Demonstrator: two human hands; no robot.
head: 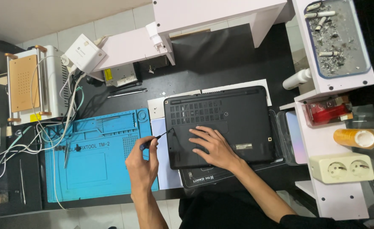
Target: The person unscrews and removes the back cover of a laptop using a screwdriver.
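Note:
A black laptop (pixel 238 114) lies upside down, its vented bottom panel facing up. My right hand (pixel 212 147) rests flat on that panel, fingers spread, near its front left part. My left hand (pixel 142 163) is closed around a thin screwdriver (pixel 155 138) with a blue-and-black handle. The screwdriver's tip touches the laptop's left edge. The left hand hovers over the right border of a blue work mat (pixel 94 165).
A black desk mat (pixel 204 176) and white sheets lie under the laptop. Tweezers (pixel 67 153) rest on the blue mat. At left are a white machine with a wooden plate (pixel 24 82) and tangled cables. White shelves at right hold an ash-filled tray (pixel 337 38), a socket strip (pixel 343 167) and a tape roll (pixel 356 138).

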